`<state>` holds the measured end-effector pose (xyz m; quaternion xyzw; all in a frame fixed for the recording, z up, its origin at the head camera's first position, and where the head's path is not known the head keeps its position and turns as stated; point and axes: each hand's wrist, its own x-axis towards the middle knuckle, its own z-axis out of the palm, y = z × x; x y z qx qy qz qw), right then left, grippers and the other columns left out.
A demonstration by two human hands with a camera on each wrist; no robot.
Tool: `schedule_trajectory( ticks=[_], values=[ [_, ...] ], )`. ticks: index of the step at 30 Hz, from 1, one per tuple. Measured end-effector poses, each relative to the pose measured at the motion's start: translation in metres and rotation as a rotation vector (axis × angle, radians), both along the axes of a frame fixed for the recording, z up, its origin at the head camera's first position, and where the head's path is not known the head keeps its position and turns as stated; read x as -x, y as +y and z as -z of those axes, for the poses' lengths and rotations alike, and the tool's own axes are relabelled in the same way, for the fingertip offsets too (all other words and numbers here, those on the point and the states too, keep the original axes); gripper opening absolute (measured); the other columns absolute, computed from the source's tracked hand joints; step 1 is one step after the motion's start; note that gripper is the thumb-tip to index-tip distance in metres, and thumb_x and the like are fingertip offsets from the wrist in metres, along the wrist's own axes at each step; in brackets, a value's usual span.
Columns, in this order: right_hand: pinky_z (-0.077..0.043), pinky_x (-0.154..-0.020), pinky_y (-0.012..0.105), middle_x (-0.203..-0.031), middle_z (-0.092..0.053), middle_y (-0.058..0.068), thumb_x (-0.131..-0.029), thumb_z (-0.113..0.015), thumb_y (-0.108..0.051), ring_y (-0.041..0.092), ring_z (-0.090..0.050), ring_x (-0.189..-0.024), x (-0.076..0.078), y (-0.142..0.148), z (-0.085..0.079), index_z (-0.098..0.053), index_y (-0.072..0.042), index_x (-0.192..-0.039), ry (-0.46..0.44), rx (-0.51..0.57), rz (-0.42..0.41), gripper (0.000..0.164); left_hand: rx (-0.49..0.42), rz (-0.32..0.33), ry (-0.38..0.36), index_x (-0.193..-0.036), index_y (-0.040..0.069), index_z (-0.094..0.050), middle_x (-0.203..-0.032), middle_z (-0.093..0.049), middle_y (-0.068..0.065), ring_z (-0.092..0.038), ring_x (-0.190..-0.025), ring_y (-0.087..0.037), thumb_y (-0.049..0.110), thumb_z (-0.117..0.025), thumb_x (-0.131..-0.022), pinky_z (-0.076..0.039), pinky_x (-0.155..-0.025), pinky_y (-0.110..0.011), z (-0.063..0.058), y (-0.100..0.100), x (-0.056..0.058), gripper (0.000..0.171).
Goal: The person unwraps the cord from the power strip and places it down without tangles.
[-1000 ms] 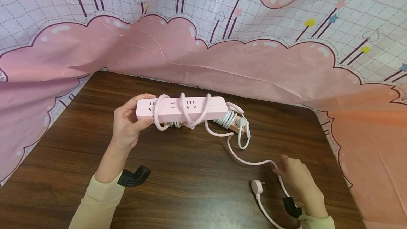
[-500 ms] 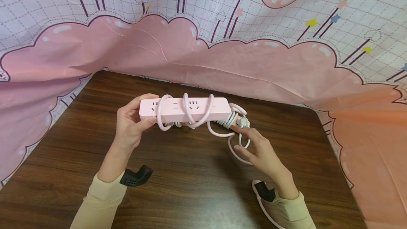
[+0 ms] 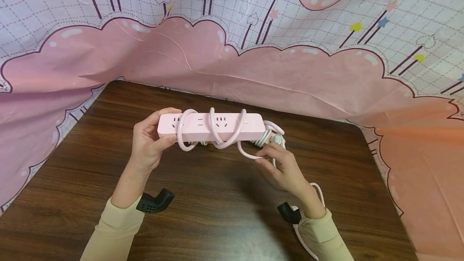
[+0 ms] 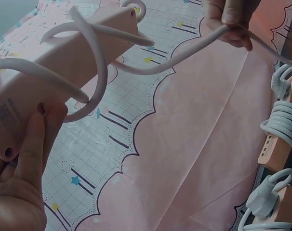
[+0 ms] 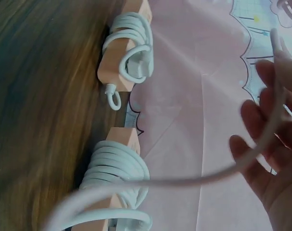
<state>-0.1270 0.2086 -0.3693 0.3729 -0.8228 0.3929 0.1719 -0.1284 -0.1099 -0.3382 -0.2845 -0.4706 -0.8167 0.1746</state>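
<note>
My left hand (image 3: 146,144) grips a pink power strip (image 3: 197,132) by its left end, thumb in front, holding it up above the table. Several loops of the strip's thick pink cord (image 3: 247,155) wrap around its body. Just beyond the right end, my right hand (image 3: 284,168) pinches this cord between thumb and fingers; the left wrist view shows the cord (image 4: 158,67) stretched from the strip to that hand. Seen from the right wrist, the cord (image 5: 204,180) trails across the palm. Its lower run lies on the table by my right sleeve, the plug mostly hidden.
Behind the pink strip, two orange power strips lie on the brown wooden table (image 3: 203,220), wrapped in white cords; the right wrist view shows one strip (image 5: 112,67) and another with coiled white cord (image 5: 119,163). A patterned pink curtain (image 3: 217,75) hangs at the back.
My right hand has come from the table's right side leftward and up to the strip's right end, now pinching the cord there. The left hand and strip have stayed nearly still.
</note>
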Motion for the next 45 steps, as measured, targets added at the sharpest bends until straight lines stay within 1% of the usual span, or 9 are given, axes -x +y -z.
schedule_trajectory(
  ticks=[7,12,16,21,27,32,36,41,45],
  values=[
    [-0.040,-0.063,0.013,-0.083,-0.057,0.006,-0.074,-0.064,0.021,0.005,-0.048,-0.077,0.001,0.004,-0.010,-0.062,0.007,-0.083,0.008,0.251,0.147,0.017,0.027,0.061,0.014,-0.108,0.003,-0.068,-0.099,-0.068,-0.006,-0.059,-0.084,-0.013,0.002,-0.076,-0.073,-0.050,-0.068,-0.021,-0.001,-0.004,-0.001,0.036],
    [-0.046,-0.067,0.013,-0.087,-0.056,0.003,-0.077,-0.052,0.028,0.009,-0.052,-0.083,-0.004,0.009,-0.018,-0.055,0.018,-0.080,0.016,0.500,0.125,0.010,0.071,0.054,0.021,-0.108,0.005,-0.068,-0.099,-0.068,-0.005,-0.059,-0.082,-0.011,0.007,-0.079,-0.073,-0.049,-0.066,-0.020,0.001,-0.005,0.000,0.036],
    [-0.046,-0.069,0.017,-0.086,-0.056,0.006,-0.084,-0.056,0.015,0.015,-0.051,-0.083,-0.010,0.017,-0.022,-0.056,0.018,-0.081,0.023,0.591,0.091,0.004,0.068,0.033,0.024,-0.108,0.006,-0.068,-0.100,-0.068,-0.004,-0.058,-0.085,-0.011,0.008,-0.078,-0.073,-0.049,-0.068,-0.021,0.003,-0.006,0.002,0.036],
    [-0.045,-0.073,0.022,-0.086,-0.056,0.008,-0.086,-0.061,0.006,0.019,-0.051,-0.085,-0.016,0.027,-0.024,-0.059,0.015,-0.082,0.021,0.702,0.013,0.010,0.058,0.031,0.030,-0.108,0.008,-0.068,-0.100,-0.068,-0.003,-0.058,-0.085,-0.010,0.012,-0.079,-0.074,-0.049,-0.069,-0.020,0.005,-0.007,0.003,0.036],
    [-0.042,-0.077,0.028,-0.082,-0.053,0.015,-0.084,-0.055,0.011,0.025,-0.048,-0.083,-0.023,0.033,-0.034,-0.058,0.017,-0.079,0.006,0.878,-0.296,0.008,0.031,-0.005,0.038,-0.108,0.000,-0.067,-0.099,-0.068,-0.007,-0.059,-0.085,-0.012,0.008,-0.080,-0.072,-0.050,-0.069,-0.021,0.004,-0.009,0.004,0.039],
    [-0.043,-0.077,0.029,-0.083,-0.055,0.015,-0.078,-0.052,0.016,0.024,-0.050,-0.084,-0.025,0.043,-0.033,-0.061,0.012,-0.084,-0.080,0.623,-0.461,0.011,-0.013,-0.036,0.027,-0.107,-0.002,-0.067,-0.101,-0.068,-0.009,-0.059,-0.087,-0.014,0.005,-0.079,-0.073,-0.050,-0.072,-0.022,0.002,-0.010,0.004,0.037],
    [-0.044,-0.070,0.026,-0.082,-0.057,0.010,-0.072,-0.056,0.023,0.017,-0.052,-0.080,-0.021,0.049,-0.023,-0.064,0.001,-0.089,-0.162,0.305,-0.403,0.029,-0.052,-0.037,0.020,-0.106,-0.003,-0.067,-0.101,-0.068,-0.011,-0.060,-0.087,-0.015,0.004,-0.078,-0.073,-0.051,-0.072,-0.023,0.000,-0.009,0.005,0.036],
    [-0.042,-0.059,0.021,-0.076,-0.056,-0.004,-0.075,-0.066,0.014,0.008,-0.049,-0.069,-0.017,0.046,-0.010,-0.066,-0.014,-0.083,-0.216,-0.029,-0.090,0.029,-0.059,-0.016,0.018,-0.106,-0.002,-0.067,-0.100,-0.068,-0.010,-0.060,-0.086,-0.015,0.002,-0.077,-0.073,-0.050,-0.072,-0.022,-0.002,-0.009,0.003,0.035],
    [-0.043,-0.056,0.018,-0.074,-0.057,-0.005,-0.080,-0.070,0.002,0.005,-0.051,-0.064,-0.010,0.039,-0.010,-0.069,-0.008,-0.079,-0.219,-0.133,0.193,0.010,-0.018,0.020,0.018,-0.107,0.002,-0.068,-0.098,-0.068,-0.007,-0.059,-0.085,-0.013,0.004,-0.077,-0.073,-0.050,-0.070,-0.021,-0.003,-0.008,0.003,0.035]
  ],
)
